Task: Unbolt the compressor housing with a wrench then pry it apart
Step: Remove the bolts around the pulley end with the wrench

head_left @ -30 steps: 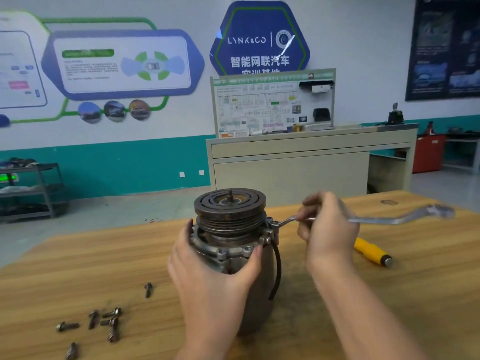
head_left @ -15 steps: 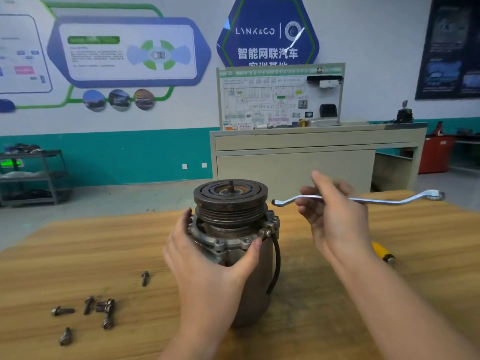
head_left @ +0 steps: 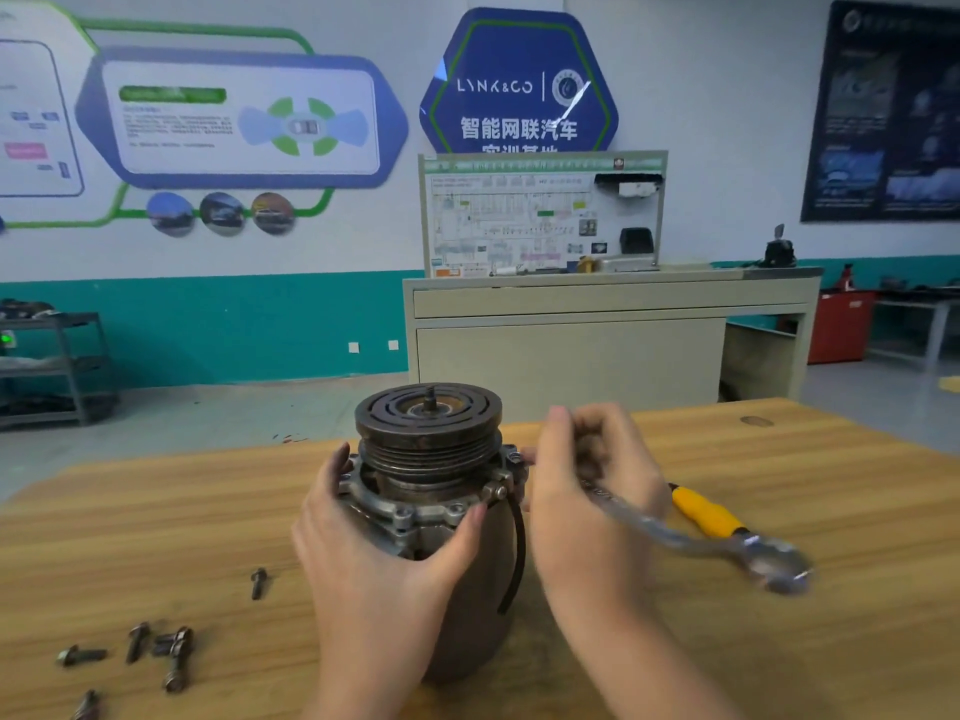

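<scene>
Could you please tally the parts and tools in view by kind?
Loose bolts: 7 (the clustered ones are hard to separate)
Compressor: 1
Wrench: 1
Yellow-handled tool: 1
Total: 10

A wooden table [head_left: 156, 511] carries the upright compressor [head_left: 447, 517], loose bolts [head_left: 171, 649] and a yellow-handled tool [head_left: 706, 511].
</scene>
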`<state>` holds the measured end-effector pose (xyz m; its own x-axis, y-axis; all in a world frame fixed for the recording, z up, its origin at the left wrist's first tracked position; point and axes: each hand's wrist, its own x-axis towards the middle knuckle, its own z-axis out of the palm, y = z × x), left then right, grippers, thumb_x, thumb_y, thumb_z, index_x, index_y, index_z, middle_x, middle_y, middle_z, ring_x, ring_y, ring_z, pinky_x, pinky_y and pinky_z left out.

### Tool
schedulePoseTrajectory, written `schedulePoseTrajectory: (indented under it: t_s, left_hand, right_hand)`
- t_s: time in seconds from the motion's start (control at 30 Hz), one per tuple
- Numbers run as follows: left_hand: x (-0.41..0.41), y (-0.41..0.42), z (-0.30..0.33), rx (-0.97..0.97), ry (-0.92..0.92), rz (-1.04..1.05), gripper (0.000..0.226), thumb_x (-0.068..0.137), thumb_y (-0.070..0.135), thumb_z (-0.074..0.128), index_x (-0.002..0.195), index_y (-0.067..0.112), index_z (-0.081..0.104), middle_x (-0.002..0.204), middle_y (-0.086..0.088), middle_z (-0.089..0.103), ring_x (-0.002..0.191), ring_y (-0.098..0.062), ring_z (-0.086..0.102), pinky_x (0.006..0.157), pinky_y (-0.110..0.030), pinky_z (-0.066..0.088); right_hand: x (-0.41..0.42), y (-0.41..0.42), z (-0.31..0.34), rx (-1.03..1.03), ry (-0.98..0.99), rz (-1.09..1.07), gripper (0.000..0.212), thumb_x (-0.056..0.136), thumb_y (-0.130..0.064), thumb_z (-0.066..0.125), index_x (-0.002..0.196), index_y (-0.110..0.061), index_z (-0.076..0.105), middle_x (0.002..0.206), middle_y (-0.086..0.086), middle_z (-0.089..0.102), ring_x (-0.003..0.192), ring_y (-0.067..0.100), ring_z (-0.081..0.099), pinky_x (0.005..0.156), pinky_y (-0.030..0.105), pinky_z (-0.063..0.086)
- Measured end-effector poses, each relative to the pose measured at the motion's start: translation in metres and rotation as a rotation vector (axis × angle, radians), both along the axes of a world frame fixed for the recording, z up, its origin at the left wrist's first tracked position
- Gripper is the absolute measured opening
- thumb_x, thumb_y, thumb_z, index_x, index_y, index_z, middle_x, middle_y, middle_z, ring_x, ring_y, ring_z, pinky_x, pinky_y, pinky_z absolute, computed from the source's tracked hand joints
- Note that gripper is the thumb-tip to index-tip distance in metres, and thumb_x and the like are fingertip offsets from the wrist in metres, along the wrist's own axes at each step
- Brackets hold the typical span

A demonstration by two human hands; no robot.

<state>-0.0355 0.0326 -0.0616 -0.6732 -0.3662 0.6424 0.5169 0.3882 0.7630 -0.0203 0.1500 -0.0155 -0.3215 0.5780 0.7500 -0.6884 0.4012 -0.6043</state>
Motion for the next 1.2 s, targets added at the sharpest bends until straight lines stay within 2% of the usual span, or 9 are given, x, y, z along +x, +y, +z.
schedulePoseTrajectory:
  t_s: [0.17, 0.27, 0.37, 0.5, 0.7, 0.87, 1.03, 1.1, 1.2]
  left_hand:
    - [-0.002, -0.006, 0.001, 0.036, -0.009, -0.083, 0.108, 0.040, 0.071, 0.071, 0.134, 0.041, 0.027, 0.132, 0.011, 0.045, 0.127, -0.014, 0.042, 0.105, -0.040, 0.037]
    - [-0.005, -0.009, 0.000, 0.035, -0.002, -0.124, 0.107, 0.042, 0.069, 0.072, 0.135, 0.040, 0.028, 0.134, 0.008, 0.047, 0.127, -0.013, 0.045, 0.108, -0.043, 0.038]
    - [-0.006, -0.010, 0.000, 0.059, -0.009, -0.147, 0.109, 0.040, 0.070, 0.073, 0.136, 0.041, 0.029, 0.134, 0.009, 0.046, 0.126, -0.011, 0.045, 0.108, -0.042, 0.038]
    - [-0.010, -0.010, -0.003, 0.067, 0.000, -0.171, 0.106, 0.040, 0.067, 0.076, 0.133, 0.044, 0.030, 0.131, 0.009, 0.045, 0.124, -0.012, 0.045, 0.106, -0.042, 0.039]
    - [-0.012, -0.010, -0.004, 0.065, 0.005, -0.176, 0.104, 0.042, 0.067, 0.076, 0.133, 0.045, 0.029, 0.133, 0.009, 0.045, 0.127, -0.016, 0.044, 0.108, -0.046, 0.037]
    - [-0.008, -0.009, -0.003, 0.078, 0.006, -0.177, 0.103, 0.042, 0.068, 0.076, 0.132, 0.046, 0.030, 0.133, 0.010, 0.044, 0.128, -0.015, 0.044, 0.108, -0.047, 0.037]
    - [-0.008, -0.010, -0.001, 0.067, 0.002, -0.158, 0.105, 0.039, 0.067, 0.075, 0.132, 0.046, 0.030, 0.133, 0.007, 0.047, 0.126, -0.016, 0.046, 0.106, -0.046, 0.039]
    - [-0.007, -0.010, -0.001, 0.066, -0.015, -0.144, 0.103, 0.035, 0.070, 0.074, 0.126, 0.053, 0.030, 0.132, 0.010, 0.049, 0.123, -0.015, 0.049, 0.105, -0.042, 0.039]
    - [-0.004, -0.009, 0.003, 0.068, -0.009, -0.139, 0.099, 0.032, 0.069, 0.074, 0.120, 0.058, 0.030, 0.130, 0.011, 0.053, 0.121, -0.016, 0.052, 0.104, -0.045, 0.040]
  right_hand:
    - [-0.043, 0.037, 0.025, -0.640, -0.261, 0.683, 0.038, 0.096, -0.022, 0.045, 0.060, -0.012, 0.050, 0.038, 0.000, 0.044, 0.026, 0.010, 0.034, 0.030, 0.015, 0.022]
    - [-0.072, 0.048, 0.028, -0.671, -0.665, 1.043, 0.037, 0.099, -0.028, 0.044, 0.067, -0.010, 0.049, 0.037, -0.006, 0.040, 0.022, 0.004, 0.027, 0.024, 0.015, 0.019]
    - [-0.077, 0.055, 0.031, -0.712, -0.673, 1.190, 0.034, 0.096, -0.027, 0.053, 0.068, -0.008, 0.050, 0.041, -0.005, 0.046, 0.024, 0.001, 0.034, 0.024, 0.012, 0.026]
    - [-0.051, 0.070, 0.034, -0.781, -0.305, 0.977, 0.028, 0.088, -0.016, 0.065, 0.060, -0.009, 0.063, 0.051, 0.001, 0.062, 0.037, 0.004, 0.056, 0.035, 0.013, 0.044]
    - [-0.014, 0.045, 0.013, -0.386, -0.079, 0.565, 0.019, 0.087, -0.007, 0.065, 0.072, -0.013, 0.055, 0.058, 0.010, 0.068, 0.041, 0.020, 0.064, 0.042, 0.023, 0.049]
    - [0.004, 0.026, 0.005, -0.041, 0.001, 0.380, 0.018, 0.082, -0.028, 0.070, 0.069, -0.025, 0.058, 0.060, 0.006, 0.067, 0.047, 0.018, 0.066, 0.044, 0.026, 0.052]
    - [0.001, 0.012, 0.000, 0.547, 0.229, -0.246, 0.031, 0.090, -0.022, 0.060, 0.062, -0.011, 0.055, 0.051, -0.005, 0.050, 0.050, 0.008, 0.047, 0.052, 0.007, 0.033]
    - [-0.007, 0.014, 0.000, 0.302, 0.196, -0.119, 0.035, 0.093, -0.023, 0.051, 0.059, -0.015, 0.051, 0.049, -0.004, 0.047, 0.047, 0.009, 0.049, 0.048, 0.008, 0.031]
    - [-0.026, 0.024, 0.009, -0.441, -0.020, 0.445, 0.044, 0.095, -0.033, 0.045, 0.054, -0.020, 0.054, 0.043, -0.002, 0.050, 0.038, 0.010, 0.052, 0.036, 0.016, 0.033]
